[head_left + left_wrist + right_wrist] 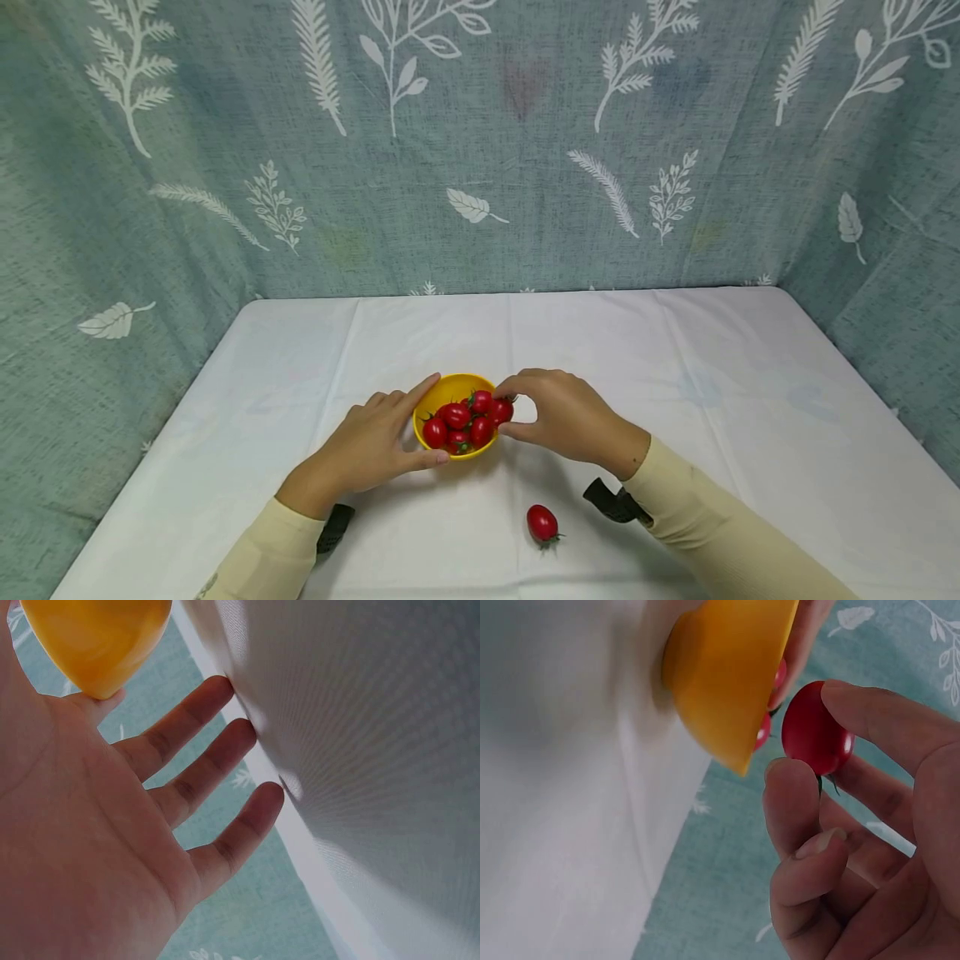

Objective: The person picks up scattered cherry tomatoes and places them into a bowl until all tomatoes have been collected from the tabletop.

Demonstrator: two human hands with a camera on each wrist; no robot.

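A cherry tomato (816, 729) is pinched between thumb and fingertips of the right hand (567, 414) just above the yellow bowl's (444, 389) right rim (steadied by the left hand's (372, 446) straight, spread fingers).

A makeshift recording booth; leaf-print curtains (480, 142) (teal, on three sides) enclose a white-clothed table (750, 400).

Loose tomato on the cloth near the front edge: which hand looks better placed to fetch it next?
Probably the right hand: the loose tomato lies nearer its forearm, though it now pinches another tomato at the yellow bowl. The left hand braces that bowl.
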